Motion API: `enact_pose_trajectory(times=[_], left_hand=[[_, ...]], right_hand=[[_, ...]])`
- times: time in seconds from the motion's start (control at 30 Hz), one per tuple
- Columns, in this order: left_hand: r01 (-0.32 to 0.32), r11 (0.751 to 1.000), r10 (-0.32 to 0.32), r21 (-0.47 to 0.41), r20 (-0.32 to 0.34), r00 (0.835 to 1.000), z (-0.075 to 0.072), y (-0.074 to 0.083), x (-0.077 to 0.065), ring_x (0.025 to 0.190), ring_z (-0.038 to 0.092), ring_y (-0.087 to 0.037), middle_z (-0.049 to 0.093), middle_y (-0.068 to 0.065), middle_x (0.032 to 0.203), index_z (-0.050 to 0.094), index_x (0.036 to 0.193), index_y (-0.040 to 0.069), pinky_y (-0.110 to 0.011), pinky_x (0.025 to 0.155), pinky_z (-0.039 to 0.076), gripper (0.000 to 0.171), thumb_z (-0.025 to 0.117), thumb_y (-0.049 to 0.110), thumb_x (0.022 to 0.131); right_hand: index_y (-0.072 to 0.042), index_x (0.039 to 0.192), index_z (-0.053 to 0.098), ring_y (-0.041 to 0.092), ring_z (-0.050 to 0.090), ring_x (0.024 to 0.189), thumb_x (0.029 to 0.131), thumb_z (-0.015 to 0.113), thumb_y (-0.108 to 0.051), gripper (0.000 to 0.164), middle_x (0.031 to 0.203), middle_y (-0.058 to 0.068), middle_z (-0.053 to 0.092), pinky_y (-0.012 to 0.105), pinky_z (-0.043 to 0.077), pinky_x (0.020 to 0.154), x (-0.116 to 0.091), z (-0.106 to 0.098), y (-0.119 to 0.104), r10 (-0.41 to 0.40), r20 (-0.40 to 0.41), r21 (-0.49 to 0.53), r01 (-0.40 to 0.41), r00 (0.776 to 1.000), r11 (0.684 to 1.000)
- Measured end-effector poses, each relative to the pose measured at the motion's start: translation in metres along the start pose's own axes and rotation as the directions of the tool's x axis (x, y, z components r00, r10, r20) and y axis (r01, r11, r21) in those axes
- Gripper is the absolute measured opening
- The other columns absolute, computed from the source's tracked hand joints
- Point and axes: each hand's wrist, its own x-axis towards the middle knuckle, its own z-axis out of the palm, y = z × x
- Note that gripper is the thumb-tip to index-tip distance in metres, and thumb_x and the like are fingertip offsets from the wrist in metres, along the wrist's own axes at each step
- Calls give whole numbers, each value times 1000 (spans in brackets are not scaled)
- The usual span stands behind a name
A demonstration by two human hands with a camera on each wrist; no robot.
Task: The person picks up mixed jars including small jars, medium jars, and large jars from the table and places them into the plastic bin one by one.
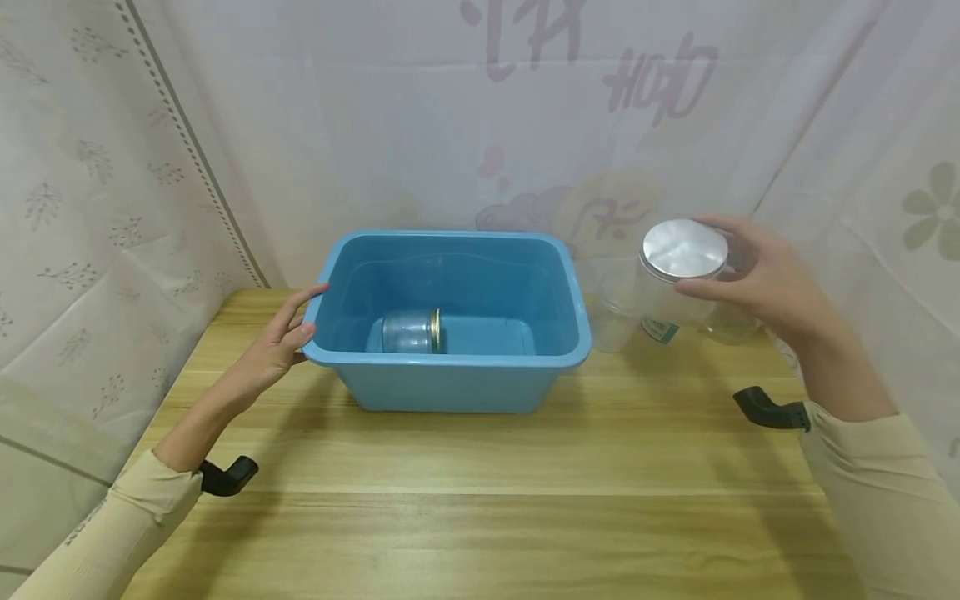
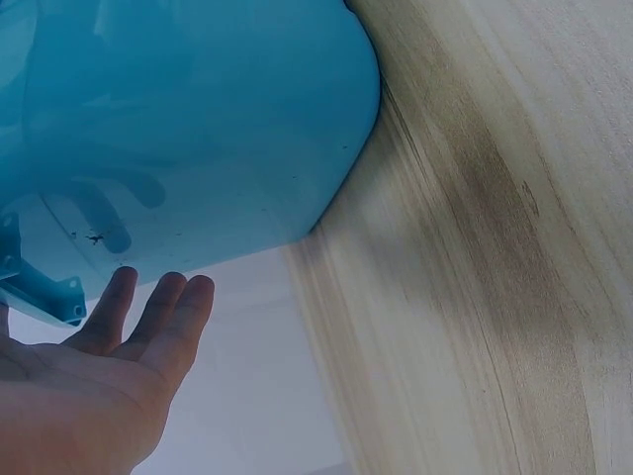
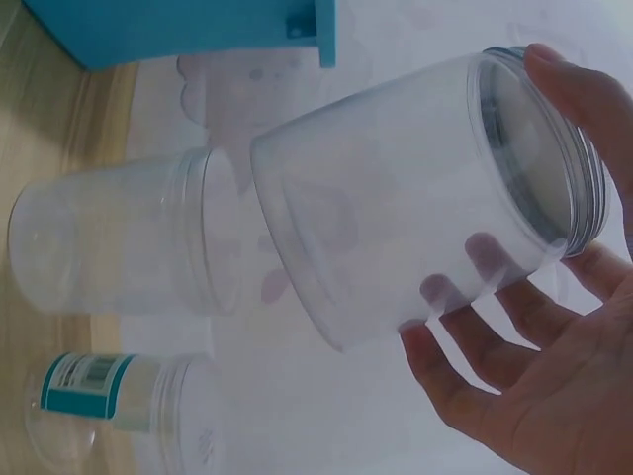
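A blue plastic tub (image 1: 450,383) stands on the wooden table. Beside its left rim is my left hand (image 1: 273,337), fingers extended and fingertips touching the rim; in the left wrist view the fingers (image 2: 168,317) lie fairly straight near the tub's outer wall. Inside the tub, a clear jar (image 1: 407,332) with a gold-coloured lid edge lies on its side. My right hand (image 1: 761,279) grips a clear plastic jar (image 3: 386,188) by its silver lid (image 1: 684,248) and side, raised above the table right of the tub. The held jar looks empty and is tilted in the right wrist view.
Under and behind the held jar, more clear containers stand on the table: an unlabelled one (image 3: 119,233) near the tub and one with a green-and-white label (image 3: 84,386), partly hidden in the head view. A patterned cloth (image 1: 360,125) hangs behind the table.
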Motion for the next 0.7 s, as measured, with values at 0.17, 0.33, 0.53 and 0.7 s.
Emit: enact_pose_trajectory(times=[0.17, 0.33, 0.53, 0.7], left_hand=[[-5, 1000, 5, -4, 1, 1000, 0, 0, 0, 114, 56, -21, 40, -35, 142, 19, 163, 25, -23, 89, 49, 53, 36, 23, 113], [-11, 1000, 11, -12, 4, 1000, 1, 0, 0, 116, 56, -24, 40, -35, 142, 19, 163, 25, -23, 89, 49, 53, 36, 23, 113], [-9, 1000, 9, -16, 5, 1000, 0, 0, 0, 119, 54, -29, 39, -34, 142, 19, 163, 26, -23, 89, 49, 53, 36, 23, 113], [-17, 1000, 17, -24, 13, 1000, -1, 0, 0, 117, 55, -28, 41, -36, 139, 19, 163, 25, -23, 89, 49, 53, 35, 22, 113]], right_hand=[[-17, 148, 54, 23, 54, 107, 78, 88, 0, 79, 133, 8, 54, 18, 49, 79, 5, 8, -12, 17, 13, -12, -17, 1000, 1000], [-15, 146, 55, 23, 55, 109, 78, 88, -1, 77, 132, 8, 56, 18, 50, 81, 12, 17, -22, -9, 27, -22, 10, 1000, 1000], [-16, 147, 55, 22, 57, 112, 78, 90, -6, 77, 132, 7, 56, 18, 49, 85, 17, 25, -34, 1, 46, -40, 0, 999, 999], [-16, 148, 51, 23, 56, 117, 79, 90, -10, 80, 134, 7, 55, 18, 48, 86, 21, 30, -42, 26, 60, -66, -22, 998, 998]])
